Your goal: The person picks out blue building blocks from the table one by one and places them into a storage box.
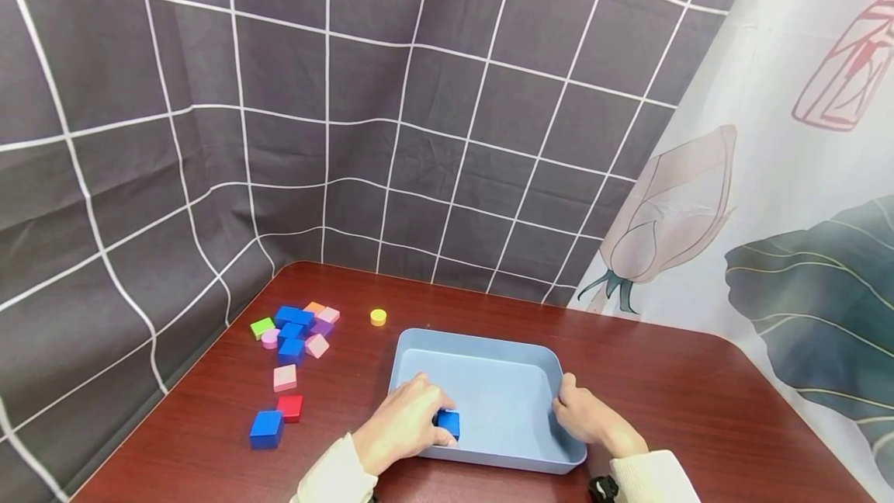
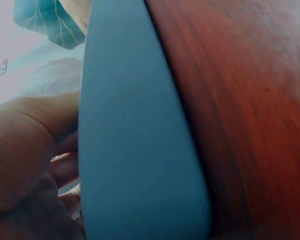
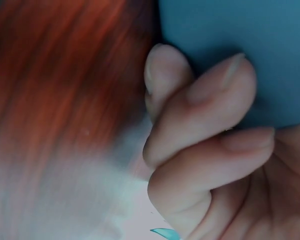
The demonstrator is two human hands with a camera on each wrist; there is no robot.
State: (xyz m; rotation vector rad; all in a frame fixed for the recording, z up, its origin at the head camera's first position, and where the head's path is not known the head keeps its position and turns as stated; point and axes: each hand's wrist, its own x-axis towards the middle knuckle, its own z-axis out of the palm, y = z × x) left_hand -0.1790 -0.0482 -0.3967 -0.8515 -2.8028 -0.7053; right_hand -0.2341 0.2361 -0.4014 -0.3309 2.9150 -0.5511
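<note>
- We note the left hand (image 1: 408,424) with thumb and fingers bent around 1 blue block (image 1: 449,424), parted only by its width; a side pinch, we judge, keeps the underside clear.
- The blue block is within the near-left part of the tray (image 1: 499,394); we cannot tell whether it touches the floor there.
- The right hand (image 1: 590,414) grips the tray's right wall, its fingers (image 3: 205,107) curled closely against it, probably to stop sliding on the counter (image 1: 670,386).
- Loose blocks (image 1: 290,332) lie left of the tray, within the left hand's easier reach; likely why we see 1 hand pinching, 1 bracing.
- 1 yellow disc (image 1: 378,317) sits apart, beyond the tray's far-left corner.
</note>
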